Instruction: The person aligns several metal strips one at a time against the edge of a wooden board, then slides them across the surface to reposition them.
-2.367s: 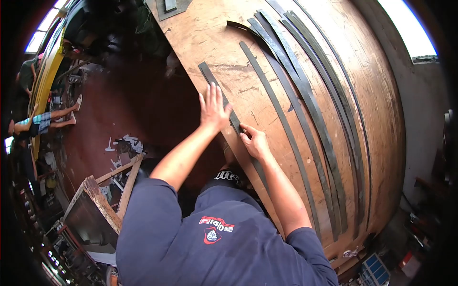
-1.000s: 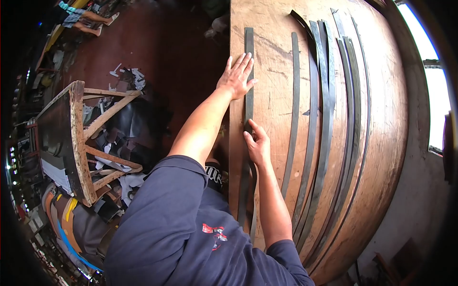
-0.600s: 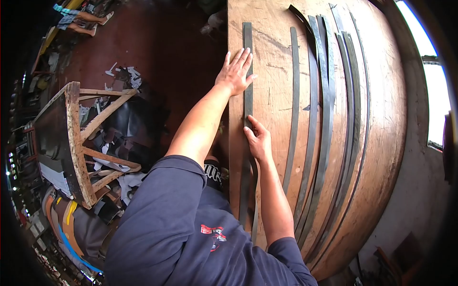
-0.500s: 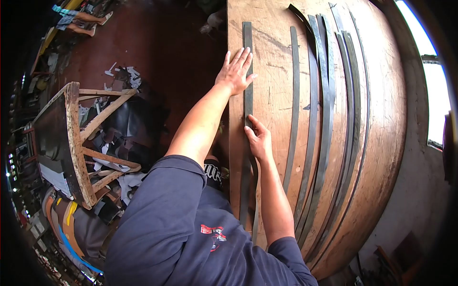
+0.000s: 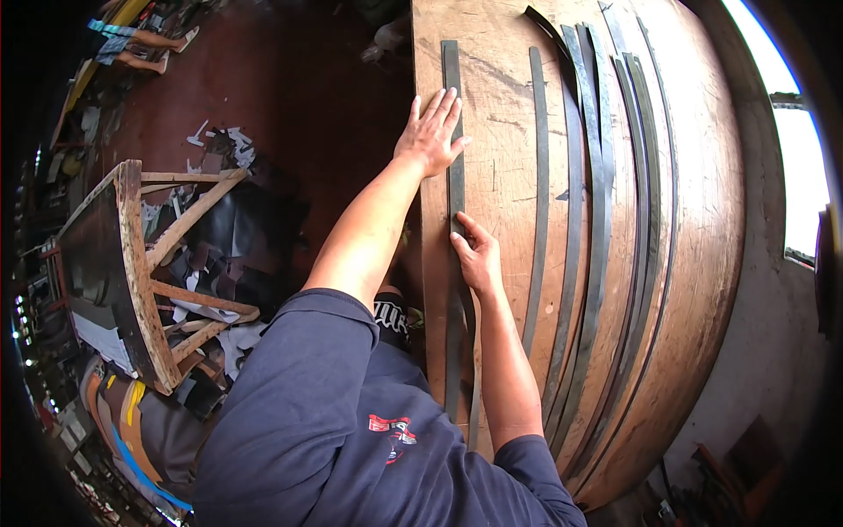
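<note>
A long dark strip point(image 5: 454, 189), like leather or rubber, lies along the left edge of the wooden table point(image 5: 500, 132). My left hand point(image 5: 430, 132) presses flat on its upper part, fingers spread and thumb out to the right. Lower down, my right hand point(image 5: 479, 250) pinches the strip's right edge between thumb and forefinger, the other fingers curled. Below that hand a second dark strip point(image 5: 475, 378) runs beside the first and bends away from it. A shorter single strip point(image 5: 539, 176) lies to the right of both hands.
Further right, several dark strips point(image 5: 601, 176) lie lengthwise, some overlapping. Left of the table stand a wooden frame point(image 5: 132, 255) and a heap of scraps point(image 5: 233, 228) on the red floor point(image 5: 255, 88). A person's legs point(image 5: 149, 48) show at the upper left.
The view has shifted slightly. Both hands keep their places on the strip, with no clear movement of strip or fingers.
</note>
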A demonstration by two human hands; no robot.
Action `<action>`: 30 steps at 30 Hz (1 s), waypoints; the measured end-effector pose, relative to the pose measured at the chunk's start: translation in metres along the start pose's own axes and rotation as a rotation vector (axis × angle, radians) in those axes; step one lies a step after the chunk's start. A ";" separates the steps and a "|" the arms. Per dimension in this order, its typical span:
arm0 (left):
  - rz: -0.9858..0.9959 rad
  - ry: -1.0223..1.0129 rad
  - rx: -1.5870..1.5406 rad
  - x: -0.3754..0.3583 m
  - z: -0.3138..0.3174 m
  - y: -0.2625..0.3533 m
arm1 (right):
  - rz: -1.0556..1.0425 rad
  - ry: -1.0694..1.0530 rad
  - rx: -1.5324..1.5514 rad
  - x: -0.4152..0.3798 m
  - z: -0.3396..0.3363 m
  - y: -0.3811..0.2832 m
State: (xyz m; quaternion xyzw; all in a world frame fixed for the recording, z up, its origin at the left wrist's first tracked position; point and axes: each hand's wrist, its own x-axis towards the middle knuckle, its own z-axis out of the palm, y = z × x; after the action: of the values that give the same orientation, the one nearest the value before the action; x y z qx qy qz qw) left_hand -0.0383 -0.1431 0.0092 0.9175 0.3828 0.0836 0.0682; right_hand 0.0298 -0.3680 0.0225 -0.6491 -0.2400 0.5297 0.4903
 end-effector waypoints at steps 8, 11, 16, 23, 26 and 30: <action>-0.015 -0.012 -0.011 0.000 -0.004 0.001 | 0.004 0.017 0.007 0.001 0.001 0.000; -0.010 -0.023 -0.035 0.001 -0.001 0.000 | 0.013 0.017 -0.005 0.001 -0.001 -0.002; 0.076 0.064 -0.119 -0.010 -0.003 0.000 | 0.085 0.041 -0.105 0.002 0.001 -0.011; 0.904 -0.387 -0.276 -0.073 -0.023 -0.014 | 0.073 0.140 -0.124 -0.007 0.008 -0.023; 0.959 -0.371 -0.137 -0.016 -0.026 -0.047 | 0.157 0.100 -0.114 -0.006 0.008 -0.031; 0.694 -0.203 0.059 0.033 -0.041 -0.061 | 0.090 0.121 -0.139 -0.007 0.009 -0.036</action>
State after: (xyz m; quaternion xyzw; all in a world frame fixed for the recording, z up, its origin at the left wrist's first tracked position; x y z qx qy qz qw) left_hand -0.0664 -0.0746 0.0409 0.9980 0.0423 -0.0007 0.0471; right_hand 0.0263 -0.3561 0.0579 -0.7226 -0.2168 0.4931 0.4332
